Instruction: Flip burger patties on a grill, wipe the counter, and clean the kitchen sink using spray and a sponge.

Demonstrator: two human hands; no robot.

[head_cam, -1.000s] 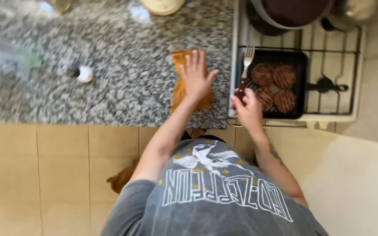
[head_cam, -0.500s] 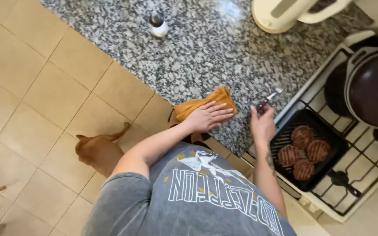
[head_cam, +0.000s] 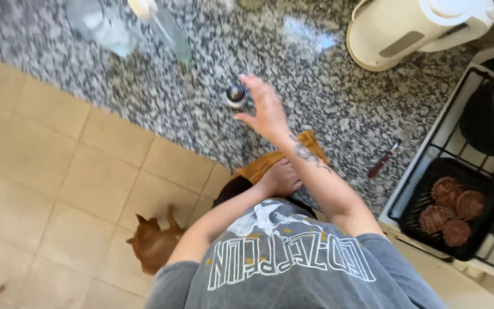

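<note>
The surface is a speckled grey granite counter, and on the left side lies a floor of beige tiles, where a small brown animal stands near the person. At the right edge there is a white stove with a black grill pan that holds four brown patties. A fork with a dark red handle lies on the counter just beside the stove.

The right hand is stretched out over the counter with the fingers spread wide, and it holds nothing. It is just beside a small shaker with a shiny metal top, which stands upright in the middle of the counter; I cannot tell if they touch. The left hand rests flat on an orange cloth at the near edge.

At the far side stand a clear plastic bottle, blurred, and a cream-white electric kettle.
</note>
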